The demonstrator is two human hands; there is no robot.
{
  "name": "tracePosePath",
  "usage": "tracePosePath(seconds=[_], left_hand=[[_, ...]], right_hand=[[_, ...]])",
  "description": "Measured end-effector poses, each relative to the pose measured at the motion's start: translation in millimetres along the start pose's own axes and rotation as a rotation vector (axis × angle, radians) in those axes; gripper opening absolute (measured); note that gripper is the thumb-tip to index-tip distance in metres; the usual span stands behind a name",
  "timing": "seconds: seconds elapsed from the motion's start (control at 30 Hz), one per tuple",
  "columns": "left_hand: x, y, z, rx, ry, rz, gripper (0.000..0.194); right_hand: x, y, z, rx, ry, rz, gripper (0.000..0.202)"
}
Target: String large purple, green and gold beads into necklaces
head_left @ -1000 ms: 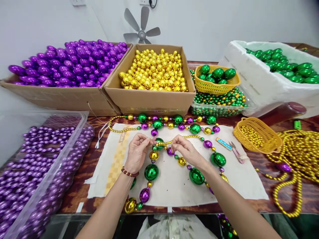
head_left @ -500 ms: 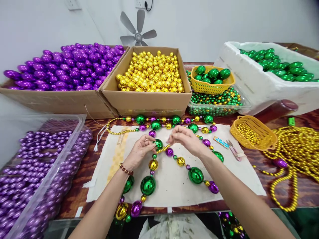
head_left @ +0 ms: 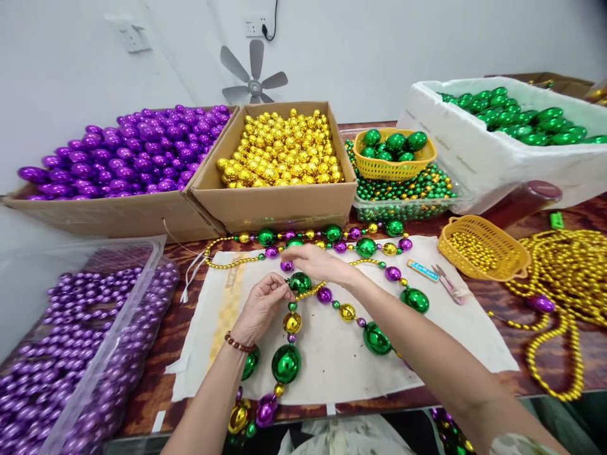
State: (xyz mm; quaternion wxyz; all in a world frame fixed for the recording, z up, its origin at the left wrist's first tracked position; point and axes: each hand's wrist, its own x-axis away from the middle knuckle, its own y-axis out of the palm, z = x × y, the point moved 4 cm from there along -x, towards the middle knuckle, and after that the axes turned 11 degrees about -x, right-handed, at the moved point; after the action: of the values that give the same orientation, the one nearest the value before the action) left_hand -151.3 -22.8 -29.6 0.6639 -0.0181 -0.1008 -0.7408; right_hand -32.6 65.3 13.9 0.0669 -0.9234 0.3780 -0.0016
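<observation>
My left hand [head_left: 265, 303], with a brown bead bracelet on its wrist, pinches the thin end of a bead strand beside a large green bead [head_left: 300, 282]. My right hand [head_left: 315, 262] is over the strand, just above and right of the left one; its fingertips point left and what they hold, if anything, is hidden. From the left fingers a string of gold, purple and green beads [head_left: 286, 363] hangs toward the table's front edge. Small gold beads [head_left: 310, 292] run beside the green bead. More strung beads [head_left: 347, 312] lie on the white cloth [head_left: 341, 373].
Boxes of purple beads [head_left: 95, 212] and gold beads [head_left: 275, 205] stand behind, a foam box [head_left: 478, 167] at back right. Left is a clear tub [head_left: 118, 328]. Small scissors [head_left: 450, 284], a yellow basket [head_left: 484, 265] and gold strands [head_left: 573, 284] lie right.
My right hand has moved left, nearer my left hand, and its fingers now reach over the strand. My left hand keeps its pinch. The whole view has shifted slightly.
</observation>
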Motion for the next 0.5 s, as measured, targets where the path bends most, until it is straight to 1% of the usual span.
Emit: tracePosePath(seconds=[0.03, 0.1, 0.13, 0.2, 0.3, 0.4, 0.5], left_hand=[[0.9, 0.1, 0.4, 0.008, -0.001, 0.001, 0.017], [2.0, 0.5, 1.1, 0.021, -0.001, -0.003, 0.017], [2.4, 0.5, 1.5, 0.022, 0.0, -0.007, 0.016], [3.1, -1.0, 2.3, 0.004, 0.001, -0.006, 0.015], [4.3, -6.9, 3.9, -0.069, 0.001, 0.025, 0.014], [5.5, -11.5, 7.7, -0.15, 0.019, 0.039, 0.015], [7.0, -11.0, 13.2, -0.208, 0.051, 0.023, 0.015]], right_hand=[[7.8, -0.7, 2.8, 0.031, -0.007, -0.041, 0.036], [21.1, -0.9, 7.7, 0.092, -0.024, -0.095, 0.033], [26.1, -1.0, 9.1, 0.122, -0.034, -0.097, 0.028], [33.5, -1.7, 9.0, 0.18, -0.054, -0.059, 0.017], [45.4, -1.7, 2.0, 0.235, -0.074, -0.013, 0.016], [61.2, 0.8, -5.7, 0.232, -0.06, -0.038, 0.016], [68.6, 4.1, -4.1, 0.167, -0.002, -0.088, 0.01]])
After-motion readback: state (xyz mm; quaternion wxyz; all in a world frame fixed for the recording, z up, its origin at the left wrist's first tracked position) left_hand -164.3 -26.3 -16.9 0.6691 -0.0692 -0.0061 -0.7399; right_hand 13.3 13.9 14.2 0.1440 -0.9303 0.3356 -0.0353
